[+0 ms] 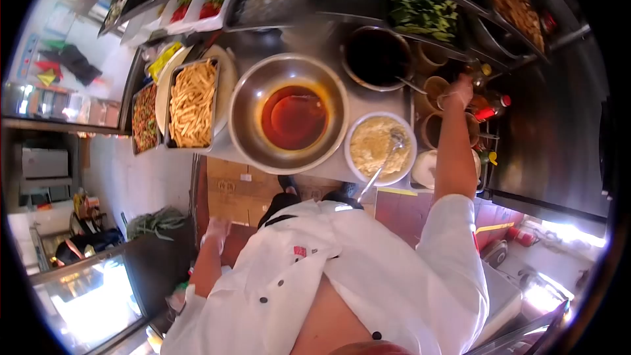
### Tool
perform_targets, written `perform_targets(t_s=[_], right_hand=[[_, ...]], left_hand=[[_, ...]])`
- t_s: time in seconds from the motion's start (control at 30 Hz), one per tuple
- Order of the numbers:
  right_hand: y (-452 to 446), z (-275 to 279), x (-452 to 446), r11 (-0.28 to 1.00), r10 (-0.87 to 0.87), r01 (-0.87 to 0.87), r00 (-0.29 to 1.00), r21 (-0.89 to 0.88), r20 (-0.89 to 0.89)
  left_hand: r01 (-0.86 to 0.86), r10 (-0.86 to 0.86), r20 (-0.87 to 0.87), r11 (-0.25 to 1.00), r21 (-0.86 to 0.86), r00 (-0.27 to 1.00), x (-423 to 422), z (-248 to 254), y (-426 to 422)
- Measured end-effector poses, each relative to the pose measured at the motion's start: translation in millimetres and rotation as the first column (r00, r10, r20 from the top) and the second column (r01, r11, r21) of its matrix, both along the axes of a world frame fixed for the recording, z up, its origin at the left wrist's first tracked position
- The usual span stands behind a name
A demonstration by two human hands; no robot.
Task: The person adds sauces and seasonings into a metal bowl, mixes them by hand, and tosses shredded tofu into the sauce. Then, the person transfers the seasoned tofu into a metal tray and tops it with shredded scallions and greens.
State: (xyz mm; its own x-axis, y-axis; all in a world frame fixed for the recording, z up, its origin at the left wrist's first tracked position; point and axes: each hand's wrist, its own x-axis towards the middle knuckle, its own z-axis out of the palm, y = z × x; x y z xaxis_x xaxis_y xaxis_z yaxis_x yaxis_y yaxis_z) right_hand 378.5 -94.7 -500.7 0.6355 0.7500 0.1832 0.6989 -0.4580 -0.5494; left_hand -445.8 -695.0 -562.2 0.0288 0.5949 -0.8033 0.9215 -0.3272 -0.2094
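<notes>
My right hand (458, 92) reaches to the bottles and small pots at the right of the counter; its fingers are closed near a bottle with a yellow cap (485, 70), and what they hold is too small to make out. Below the counter, my left hand (218, 231) hangs at my side, blurred, touching nothing visible. Reddish-brown liquid lies in a large steel bowl (243, 118). A white bowl (350, 164) with pale minced food and a spoon (372, 185) stands to its right. Behind that is a pot of dark liquid (374, 59) with a ladle handle.
At the left stand a tray of pale strips (191, 105) and a tray of chopped red and green bits (144, 118). Food trays, one with green leaves (422, 14), line the rear shelf. A red-capped bottle (490, 105) stands beside my right forearm.
</notes>
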Motion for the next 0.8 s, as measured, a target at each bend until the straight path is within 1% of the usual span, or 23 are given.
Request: perform_targets(t_s=[0.03, 0.07, 0.1, 0.13, 0.17, 0.2, 0.23, 0.27, 0.3, 0.33, 0.37, 0.4, 0.47, 0.5, 0.53, 0.57, 0.6, 0.63, 0.67, 0.7, 0.73, 0.77, 0.8], right_hand=[[-20, 28, -18, 0.984, 0.019, -0.015, 1.0, -0.178, 0.021], [-38, 62, -43, 0.991, -0.062, 0.041, 0.986, -0.129, -0.157], [-59, 89, -71, 0.989, -0.136, 0.112, 0.934, -0.092, -0.33], [-83, 107, -104, 1.0, 0.01, -0.004, 0.918, 0.017, -0.397], [-109, 121, -140, 0.986, 0.157, -0.11, 0.88, 0.129, -0.447], [-126, 126, -165, 0.948, 0.299, -0.201, 0.824, 0.245, -0.482], [-128, 62, -154, 0.826, 0.533, -0.555, 0.825, 0.096, 0.189], [-152, 101, -218, 0.901, 0.429, -0.351, 0.639, 0.254, -0.638], [-176, 113, -268, 0.888, 0.421, -0.395, 0.485, 0.237, -0.767], [-189, 121, -309, 0.868, 0.395, -0.495, 0.659, 0.027, -0.64], [-207, 155, -362, 0.849, 0.411, -0.527, 0.625, 0.029, -0.664], [-208, 128, -382, 0.866, 0.316, -0.5, 0.562, -0.009, -0.764], [-215, 84, -411, 0.873, 0.234, -0.487, 0.466, -0.027, -0.853], [-216, 83, -426, 0.853, 0.227, -0.512, 0.532, -0.096, -0.816], [-218, 83, -441, 0.828, 0.222, -0.534, 0.591, -0.17, -0.776], [-219, 90, -458, 0.8, 0.225, -0.55, 0.643, -0.238, -0.732], [-218, 103, -469, 0.73, 0.28, -0.604, 0.69, -0.318, -0.668], [-214, 93, -470, 0.681, 0.369, -0.613, 0.76, -0.401, -0.534], [-204, 72, -468, 0.631, 0.462, -0.604, 0.797, -0.487, -0.39], [-194, 60, -466, 0.581, 0.556, -0.579, 0.795, -0.572, -0.241], [-188, 59, -468, 0.469, 0.589, -0.548, 0.778, -0.693, -0.217], [-189, 52, -473, 0.479, 0.596, -0.527, 0.782, -0.702, -0.181], [-193, 38, -480, 0.489, 0.602, -0.507, 0.785, -0.71, -0.145]], left_hand=[[-0.441, 0.442, 0.201, 0.896, -0.049, 0.874, 20, 28, 37], [-0.875, 0.834, 0.492, 0.412, -0.254, 0.25, 46, 66, 80], [-0.912, 0.78, 0.578, 0.023, -0.409, -0.24, 74, 106, 126], [-0.919, 0.837, 0.51, 0.024, -0.395, -0.197, 85, 110, 163], [-0.843, 0.772, 0.536, -0.001, -0.538, -0.343, 97, 116, 188], [-0.795, 0.714, 0.563, 0.017, -0.607, -0.415, 108, 118, 212], [-0.742, 0.657, 0.579, 0.044, -0.669, -0.483, 116, 121, 234], [-0.664, 0.637, 0.519, 0.015, -0.748, -0.57, 125, 132, 256], [-0.574, 0.615, 0.444, -0.016, -0.819, -0.651, 124, 138, 272], [-0.448, 0.616, 0.351, -0.003, -0.894, -0.705, 112, 109, 281], [-0.313, 0.613, 0.253, 0.01, -0.95, -0.748, 104, 62, 289], [-0.172, 0.611, 0.144, 0.014, -0.985, -0.778, 97, 34, 291], [-0.333, 0.626, 0.229, -0.053, -0.941, -0.746, 95, 27, 300], [-0.414, 0.635, 0.271, -0.086, -0.906, -0.724, 100, 26, 303], [-0.403, 0.634, 0.266, -0.077, -0.912, -0.726, 102, 61, 309], [-0.436, 0.636, 0.286, -0.088, -0.896, -0.717, 104, 64, 307], [-0.472, 0.636, 0.313, -0.092, -0.877, -0.706, 105, 66, 308], [-0.507, 0.636, 0.337, -0.099, -0.856, -0.694, 107, 68, 306], [-0.609, 0.63, 0.411, -0.127, -0.783, -0.659, 109, 69, 298], [-0.596, 0.638, 0.411, -0.095, -0.797, -0.652, 108, 77, 291], [-0.583, 0.643, 0.412, -0.067, -0.81, -0.646, 105, 90, 283], [-0.571, 0.648, 0.415, -0.038, -0.82, -0.639, 104, 98, 277], [-0.552, 0.643, 0.379, -0.081, -0.83, -0.665, 106, 93, 271]])
